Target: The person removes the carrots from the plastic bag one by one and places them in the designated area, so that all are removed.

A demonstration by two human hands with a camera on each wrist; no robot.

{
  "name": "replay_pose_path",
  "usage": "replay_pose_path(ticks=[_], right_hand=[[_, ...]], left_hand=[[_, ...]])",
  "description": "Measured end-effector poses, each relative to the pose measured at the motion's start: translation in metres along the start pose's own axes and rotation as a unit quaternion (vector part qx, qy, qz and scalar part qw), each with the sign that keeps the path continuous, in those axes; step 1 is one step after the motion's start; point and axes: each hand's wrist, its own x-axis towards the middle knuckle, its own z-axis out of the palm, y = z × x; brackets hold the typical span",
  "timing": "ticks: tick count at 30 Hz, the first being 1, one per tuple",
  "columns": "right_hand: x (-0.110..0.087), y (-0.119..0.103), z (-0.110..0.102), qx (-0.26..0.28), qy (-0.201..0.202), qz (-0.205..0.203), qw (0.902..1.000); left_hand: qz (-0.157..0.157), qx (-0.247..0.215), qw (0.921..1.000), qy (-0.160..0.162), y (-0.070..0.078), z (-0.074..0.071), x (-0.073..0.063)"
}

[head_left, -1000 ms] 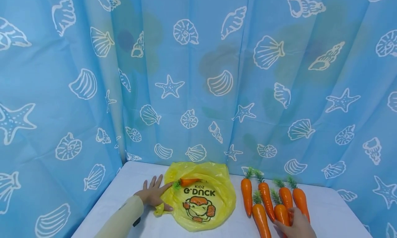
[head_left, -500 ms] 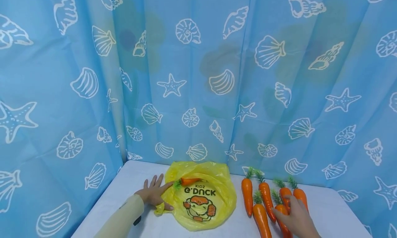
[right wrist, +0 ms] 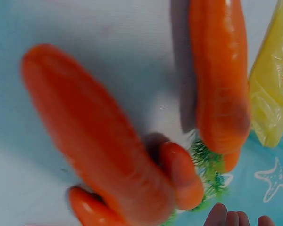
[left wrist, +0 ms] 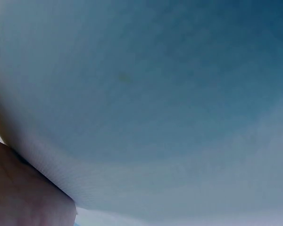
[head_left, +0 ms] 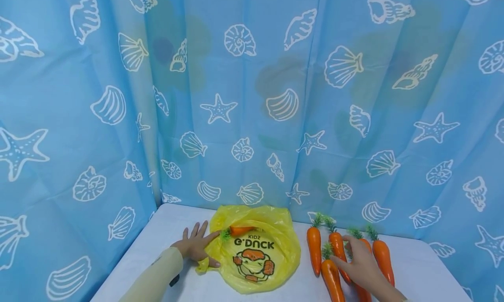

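Observation:
My left hand [head_left: 194,245] lies on the table with fingers spread, at the left edge of a yellow plastic bag [head_left: 285,260] printed with a duck; its index fingertip and thumb touch the bag. One orange carrot [head_left: 241,230] shows at the bag's upper part, leaves pointing left. Above the group at right, my right hand [head_left: 364,267] hovers with thumb and index finger apart, near the leafy top of a front carrot [right wrist: 99,136]. It hides parts of the carrots below. In the left wrist view, only a bit of hand [left wrist: 28,193] and pale cloth appear.
Several more carrots lie side by side, among them one nearest the bag [head_left: 314,249] and one at the far right [head_left: 382,258]. A white cloth covers the table [head_left: 177,223]. Behind it hangs a blue curtain [head_left: 252,118] with white sea shells.
My right hand has moved left and slightly away from me, from the right-hand carrots over to the leafy tops in the middle. The left hand and the bag have stayed put.

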Motion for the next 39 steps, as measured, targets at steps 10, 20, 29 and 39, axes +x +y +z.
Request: replay_pose_path(ticks=[10, 20, 29, 39], right_hand=[[0.006, -0.024, 0.008, 0.009, -0.013, -0.024, 0.9996], [0.010, -0.045, 0.015, 0.054, -0.014, -0.066, 0.9962], [0.016, -0.066, 0.022, 0.079, -0.015, -0.100, 0.9917], [0.023, -0.092, 0.036, 0.094, -0.021, -0.134, 0.9863]], left_hand=[[0.001, -0.005, 0.9999, -0.009, 0.002, -0.006, -0.006], [0.004, 0.005, 1.0000, -0.005, 0.001, -0.003, -0.005], [-0.008, 0.005, 0.9999, 0.003, -0.002, -0.001, -0.002], [-0.002, 0.004, 1.0000, 0.003, -0.008, 0.006, 0.011]])
